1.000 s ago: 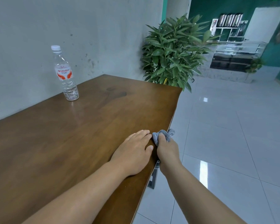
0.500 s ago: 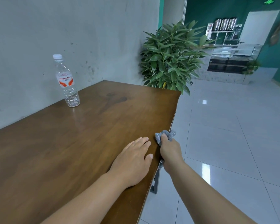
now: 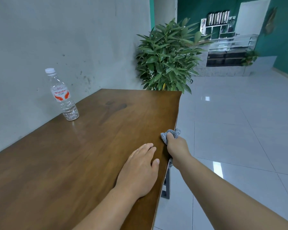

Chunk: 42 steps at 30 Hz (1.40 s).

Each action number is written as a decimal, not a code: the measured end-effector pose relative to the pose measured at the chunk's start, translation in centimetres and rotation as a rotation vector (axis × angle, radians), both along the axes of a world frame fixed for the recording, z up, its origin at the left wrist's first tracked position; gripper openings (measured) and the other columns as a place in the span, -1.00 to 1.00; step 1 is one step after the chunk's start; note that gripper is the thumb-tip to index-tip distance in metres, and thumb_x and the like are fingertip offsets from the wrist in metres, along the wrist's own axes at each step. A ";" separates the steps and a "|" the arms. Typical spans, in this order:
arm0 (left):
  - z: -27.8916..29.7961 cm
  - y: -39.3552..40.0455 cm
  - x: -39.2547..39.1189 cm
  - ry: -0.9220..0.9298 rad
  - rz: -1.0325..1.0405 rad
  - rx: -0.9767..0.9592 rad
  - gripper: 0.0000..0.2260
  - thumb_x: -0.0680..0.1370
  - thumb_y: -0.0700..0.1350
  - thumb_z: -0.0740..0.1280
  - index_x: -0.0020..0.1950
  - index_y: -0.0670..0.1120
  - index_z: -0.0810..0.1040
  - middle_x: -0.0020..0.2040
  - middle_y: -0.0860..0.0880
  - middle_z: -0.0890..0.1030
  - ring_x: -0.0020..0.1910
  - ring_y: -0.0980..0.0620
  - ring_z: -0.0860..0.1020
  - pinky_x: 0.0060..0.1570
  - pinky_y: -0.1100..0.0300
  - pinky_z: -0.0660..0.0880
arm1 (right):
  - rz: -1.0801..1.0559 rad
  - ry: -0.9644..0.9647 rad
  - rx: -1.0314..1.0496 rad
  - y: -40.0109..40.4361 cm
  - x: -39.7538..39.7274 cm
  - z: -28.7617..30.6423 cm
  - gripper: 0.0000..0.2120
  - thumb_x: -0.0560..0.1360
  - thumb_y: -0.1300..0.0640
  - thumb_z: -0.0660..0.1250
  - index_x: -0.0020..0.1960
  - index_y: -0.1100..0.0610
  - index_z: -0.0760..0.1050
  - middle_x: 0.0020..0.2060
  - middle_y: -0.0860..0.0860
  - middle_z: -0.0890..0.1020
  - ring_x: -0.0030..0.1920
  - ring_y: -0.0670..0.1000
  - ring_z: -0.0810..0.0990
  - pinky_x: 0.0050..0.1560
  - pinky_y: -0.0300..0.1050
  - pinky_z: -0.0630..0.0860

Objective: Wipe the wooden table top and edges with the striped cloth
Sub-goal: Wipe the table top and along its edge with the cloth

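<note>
Two hands at wooden table (image 3: pixel 83 156) edge, right hand (image 3: pixel 176 146) gripping bunched cloth (image 3: pixel 170 134), slid farther toward 12 o'clock, left hand (image 3: pixel 140 170) still flat, fingers straight.

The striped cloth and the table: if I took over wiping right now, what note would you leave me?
Left hand: flat, pressing the wooden table near its right edge.
Right hand: gripping the bunched striped cloth against that right edge, partway along it.
Water bottle: upright near the wall, on the far left of the top.
Done: cannot tell how much is already wiped.
Left: probably carry on along the edge toward the far corner by the plant, then the other edges, and around the bottle.
</note>
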<state>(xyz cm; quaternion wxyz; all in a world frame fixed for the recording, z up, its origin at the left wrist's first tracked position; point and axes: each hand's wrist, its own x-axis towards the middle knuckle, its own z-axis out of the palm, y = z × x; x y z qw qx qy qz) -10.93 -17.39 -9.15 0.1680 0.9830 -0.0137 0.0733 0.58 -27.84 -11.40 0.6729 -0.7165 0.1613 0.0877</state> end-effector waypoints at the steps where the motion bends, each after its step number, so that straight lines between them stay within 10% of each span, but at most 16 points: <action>1: 0.0 0.0 -0.1 -0.003 0.001 0.001 -0.56 0.66 0.10 -0.01 0.55 0.11 0.10 0.55 0.20 0.07 0.51 0.23 0.02 0.41 0.32 -0.04 | -0.005 0.001 0.000 0.0 0.0 0.0 -0.60 0.63 -0.10 0.12 0.27 0.15 0.47 0.00 0.11 0.57 -0.01 0.09 0.53 -0.10 -0.05 0.44; 15: -0.2 0.5 -2.3 0.011 -0.043 0.001 -0.54 0.66 0.10 0.00 0.56 0.09 0.07 0.55 0.20 0.04 0.51 0.23 -0.02 0.45 0.28 -0.07 | -0.025 -0.068 -0.010 0.8 -6.6 -1.2 -0.68 0.65 -0.02 0.10 0.12 0.15 0.53 -0.17 0.04 0.57 -0.21 -0.03 0.51 -0.29 -0.17 0.36; 29: 0.3 0.0 -2.6 0.045 0.020 0.023 -0.55 0.65 0.12 0.01 0.55 0.13 0.11 0.54 0.22 0.08 0.51 0.24 0.04 0.50 0.19 0.08 | 0.018 -0.003 -0.047 0.5 -4.0 0.2 -0.57 0.64 -0.14 0.07 0.33 0.12 0.43 0.11 0.10 0.58 0.10 0.10 0.56 0.21 0.07 0.52; 42: -0.1 -0.3 -4.5 -0.012 0.052 0.028 -0.57 0.66 0.09 0.01 0.54 0.12 0.13 0.53 0.25 0.07 0.49 0.29 0.01 0.42 0.35 -0.06 | 0.044 -0.070 0.022 0.9 -8.9 -0.4 -0.62 0.66 -0.03 0.08 0.45 0.04 0.30 0.17 0.05 0.56 0.13 0.07 0.55 0.19 0.04 0.50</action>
